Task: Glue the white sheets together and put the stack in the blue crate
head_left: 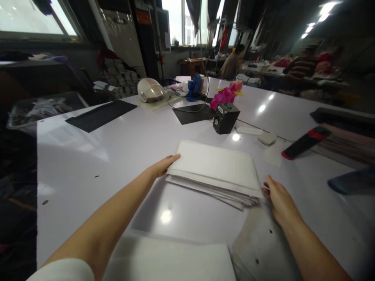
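A stack of white, paper-like sheets sits in the middle of the white table, its front layers fanned unevenly. My left hand grips the stack's left edge, thumb on top and fingers beneath. Beside the front right corner is my right hand, its fingers loosely bent and thumb apart; it is at or just off the edge, without a visible grip. Nearer to me lies another pale sheet or stack, cut off by the frame. A greyish sheet with small dark holes lies under my right forearm.
Behind the stack stands a black box-shaped device. A cream helmet, a blue fan and a pink bag are farther back. At right lies a black-and-red cylindrical object. Two people sit at far tables.
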### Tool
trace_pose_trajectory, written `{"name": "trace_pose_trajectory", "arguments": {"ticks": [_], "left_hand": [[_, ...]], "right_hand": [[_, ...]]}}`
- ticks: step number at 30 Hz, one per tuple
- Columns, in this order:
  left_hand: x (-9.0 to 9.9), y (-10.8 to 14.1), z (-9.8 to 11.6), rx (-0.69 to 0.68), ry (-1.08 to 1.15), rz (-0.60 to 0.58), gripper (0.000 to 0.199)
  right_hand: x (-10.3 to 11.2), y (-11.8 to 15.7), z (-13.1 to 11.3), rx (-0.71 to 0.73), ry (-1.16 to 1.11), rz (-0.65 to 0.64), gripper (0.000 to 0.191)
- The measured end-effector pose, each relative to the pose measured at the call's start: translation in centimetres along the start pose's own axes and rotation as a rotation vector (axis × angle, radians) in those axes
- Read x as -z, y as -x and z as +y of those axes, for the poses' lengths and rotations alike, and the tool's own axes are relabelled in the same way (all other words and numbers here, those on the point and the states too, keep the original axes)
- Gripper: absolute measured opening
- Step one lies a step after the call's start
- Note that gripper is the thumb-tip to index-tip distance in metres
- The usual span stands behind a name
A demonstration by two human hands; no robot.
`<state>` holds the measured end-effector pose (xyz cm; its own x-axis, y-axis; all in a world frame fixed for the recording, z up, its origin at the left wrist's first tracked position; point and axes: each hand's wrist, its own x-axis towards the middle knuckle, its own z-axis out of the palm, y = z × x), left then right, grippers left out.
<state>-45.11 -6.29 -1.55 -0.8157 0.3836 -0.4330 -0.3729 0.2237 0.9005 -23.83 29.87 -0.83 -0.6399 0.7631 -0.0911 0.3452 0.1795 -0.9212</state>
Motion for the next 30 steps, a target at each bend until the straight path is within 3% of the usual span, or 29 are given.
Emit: {"name": "trace_pose_trajectory", "arguments": {"ticks": [2,5,7,10,13,16,18,21,30], "left_hand": [[0.4,2.0,0.8,-0.068,-0.058,0.120,0.087],[1.7,7.5,0.8,-0.127,-0.167,0.212,0.083],[2.8,12.6,-0.5,-0.163,-0.368,0.286,0.079],[4.6,20.9,-4.5,-0.220,-0.635,0.462,0.080],[5.5,28.4,-9.9,-0.188,-0.680,0.560,0.074],[5.0,33.5,-14.8,-0.158,-0.663,0.572,0.070],[4.3,35.2,-17.0,-0.160,-0.654,0.564,0.069],[3.4,35.8,-18.3,-0.171,-0.684,0.552,0.069],[3.7,34.9,-15.9,-0.192,-0.814,0.549,0.037]], "right_hand": [[2.0,4.3,0.1,-0.006,0.107,-0.005,0.066],[4.4,13.3,1.9,0.072,0.332,-0.424,0.048],[5.1,18.9,3.8,0.149,0.456,-0.599,0.043],[5.0,24.6,6.2,0.253,0.546,-0.565,0.037],[5.0,27.2,6.7,0.293,0.468,-0.461,0.034],[5.6,28.9,5.8,0.248,0.298,-0.416,0.035],[6.1,30.2,5.3,0.200,0.183,-0.426,0.037],[6.5,32.1,5.4,0.148,0.070,-0.387,0.040],[5.2,35.5,7.4,0.138,0.071,-0.236,0.043]]}}
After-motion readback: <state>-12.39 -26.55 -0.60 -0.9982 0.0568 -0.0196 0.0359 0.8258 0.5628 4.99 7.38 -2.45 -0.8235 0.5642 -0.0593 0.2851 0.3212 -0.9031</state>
